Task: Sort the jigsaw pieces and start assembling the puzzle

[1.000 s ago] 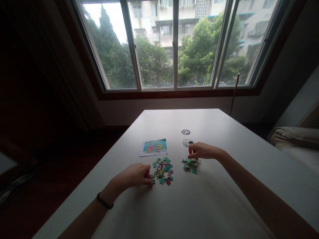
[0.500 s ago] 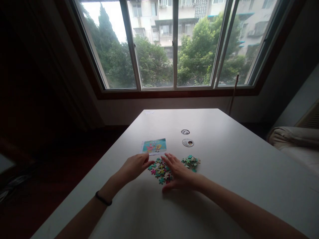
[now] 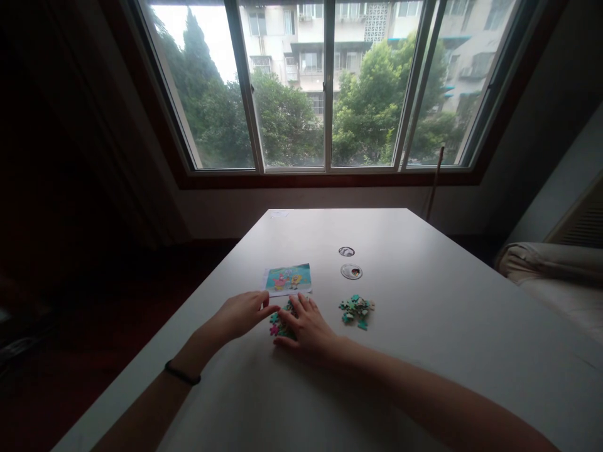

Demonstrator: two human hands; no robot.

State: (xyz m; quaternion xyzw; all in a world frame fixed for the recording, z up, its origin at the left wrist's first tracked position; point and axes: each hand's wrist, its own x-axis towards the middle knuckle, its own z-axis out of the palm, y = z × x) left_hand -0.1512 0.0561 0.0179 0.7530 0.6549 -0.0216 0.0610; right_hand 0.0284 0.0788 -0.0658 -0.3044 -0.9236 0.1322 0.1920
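A pile of small colourful jigsaw pieces [image 3: 274,329] lies on the white table in front of me, mostly covered by my right hand [image 3: 306,328]. That hand is open, its fingers spread over the pieces. At the pile's left edge is my left hand [image 3: 242,316], wearing a dark band at the wrist. Its thumb and fingers are apart, with nothing seen between them. A second, smaller heap of green and pale jigsaw pieces [image 3: 357,310] sits to the right of my right hand. Just beyond the hands lies a picture sheet [image 3: 288,278] with pink and yellow cartoon figures on blue-green.
Two round items, a farther disc [image 3: 347,252] and a nearer one [image 3: 351,272], lie past the small heap. The white table [image 3: 424,301] narrows toward a window [image 3: 325,94]. A padded seat [image 3: 546,267] stands at the right, and a thin stick [image 3: 435,182] leans by the wall.
My right hand has swept left over the larger pile, bunching its pieces toward my left hand. The gap to the smaller heap has widened. The view has shifted slightly.
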